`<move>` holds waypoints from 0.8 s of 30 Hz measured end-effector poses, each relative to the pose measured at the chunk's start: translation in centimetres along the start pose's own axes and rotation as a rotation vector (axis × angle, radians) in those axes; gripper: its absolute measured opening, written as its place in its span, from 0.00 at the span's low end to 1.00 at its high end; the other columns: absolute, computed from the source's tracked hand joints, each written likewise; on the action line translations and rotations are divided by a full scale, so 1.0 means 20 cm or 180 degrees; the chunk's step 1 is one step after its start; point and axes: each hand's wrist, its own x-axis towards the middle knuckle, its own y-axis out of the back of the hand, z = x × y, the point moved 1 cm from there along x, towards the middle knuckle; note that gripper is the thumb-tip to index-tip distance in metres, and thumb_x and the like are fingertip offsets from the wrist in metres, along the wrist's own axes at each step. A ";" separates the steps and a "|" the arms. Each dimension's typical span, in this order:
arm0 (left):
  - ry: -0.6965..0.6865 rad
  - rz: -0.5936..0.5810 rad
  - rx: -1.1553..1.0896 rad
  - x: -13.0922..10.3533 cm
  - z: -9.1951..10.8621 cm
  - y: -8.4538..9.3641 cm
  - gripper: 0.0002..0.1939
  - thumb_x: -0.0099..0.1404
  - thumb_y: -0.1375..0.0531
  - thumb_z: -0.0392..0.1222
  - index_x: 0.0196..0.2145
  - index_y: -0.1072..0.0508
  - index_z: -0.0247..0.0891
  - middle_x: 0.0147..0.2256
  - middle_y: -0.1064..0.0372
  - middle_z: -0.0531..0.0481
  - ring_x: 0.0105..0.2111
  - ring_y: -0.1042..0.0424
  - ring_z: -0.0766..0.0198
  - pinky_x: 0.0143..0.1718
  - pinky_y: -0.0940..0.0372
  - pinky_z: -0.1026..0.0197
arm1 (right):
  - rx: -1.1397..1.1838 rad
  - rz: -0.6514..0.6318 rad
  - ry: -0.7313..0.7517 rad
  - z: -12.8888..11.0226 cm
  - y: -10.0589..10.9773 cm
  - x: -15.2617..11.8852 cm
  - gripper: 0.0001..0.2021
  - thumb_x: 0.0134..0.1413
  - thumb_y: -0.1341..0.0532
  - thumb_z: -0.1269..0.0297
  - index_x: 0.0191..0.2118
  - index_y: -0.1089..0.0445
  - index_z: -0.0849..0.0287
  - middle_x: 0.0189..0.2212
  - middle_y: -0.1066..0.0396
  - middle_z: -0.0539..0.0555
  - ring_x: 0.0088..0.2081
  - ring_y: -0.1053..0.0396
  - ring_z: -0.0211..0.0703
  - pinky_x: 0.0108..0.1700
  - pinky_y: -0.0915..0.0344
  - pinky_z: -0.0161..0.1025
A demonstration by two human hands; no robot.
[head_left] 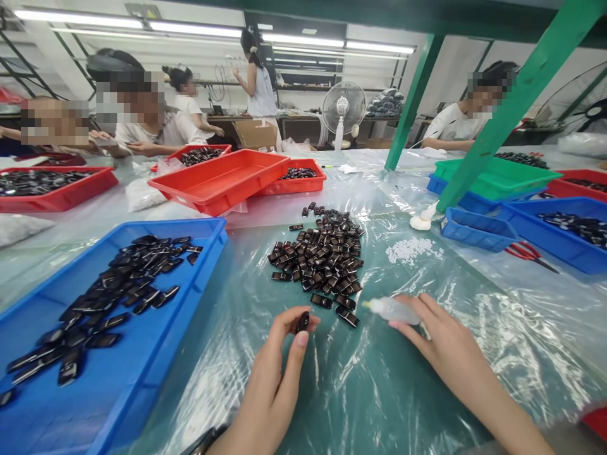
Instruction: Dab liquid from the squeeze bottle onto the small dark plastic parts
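My left hand (279,373) pinches a small black part (303,321) between thumb and fingertips, just below a pile of black parts (327,249) on the plastic-covered green table. In my right hand (436,335) is a translucent squeeze bottle (396,310), lying nearly level with its yellowish tip pointing left towards the pile. The thumb is under the bottle and the fingers are over it. The bottle tip is apart from the part in my left hand. Behind my right hand, small white pieces (412,251) are scattered on the plastic sheet.
A blue tray (190,297) with black parts stands at the left. Red trays (218,177) are behind it. At the right are a green post (502,120), a small blue bin (478,230) and red-handled pliers (524,251). Several people are across the table.
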 end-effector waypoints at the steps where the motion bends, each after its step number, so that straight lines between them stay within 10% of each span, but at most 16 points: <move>1: -0.0041 0.0107 -0.0070 0.00 0.00 0.00 0.15 0.75 0.54 0.52 0.54 0.39 0.46 0.50 0.32 0.44 0.52 0.33 0.54 0.53 0.39 0.49 | 0.0119 0.0017 -0.0051 0.02 0.00 0.02 0.24 0.62 0.51 0.40 0.44 0.31 0.56 0.28 0.36 0.52 0.25 0.36 0.46 0.25 0.42 0.40; 13: -0.0314 0.0075 -0.0014 0.00 -0.02 0.00 0.13 0.76 0.55 0.49 0.55 0.41 0.48 0.50 0.31 0.46 0.50 0.31 0.57 0.50 0.35 0.53 | 0.0557 0.0722 -0.0773 0.03 0.01 -0.09 0.18 0.58 0.41 0.48 0.45 0.41 0.55 0.29 0.35 0.51 0.25 0.34 0.45 0.25 0.35 0.40; 18: -0.0458 -0.0171 0.0378 0.01 -0.03 0.00 0.11 0.76 0.52 0.47 0.54 0.40 0.51 0.51 0.33 0.48 0.52 0.32 0.57 0.50 0.36 0.54 | 0.0996 -0.0576 0.0069 -0.28 -0.11 -0.09 0.10 0.66 0.47 0.60 0.44 0.29 0.52 0.30 0.29 0.52 0.25 0.30 0.43 0.25 0.34 0.37; 24: -0.0779 -0.0233 0.0689 0.00 -0.03 0.00 0.11 0.74 0.49 0.42 0.53 0.38 0.50 0.47 0.31 0.50 0.48 0.30 0.58 0.46 0.34 0.57 | 0.1113 -0.0919 0.0365 -0.45 -0.28 0.04 0.08 0.57 0.42 0.76 0.30 0.31 0.59 0.32 0.31 0.51 0.31 0.33 0.41 0.33 0.36 0.40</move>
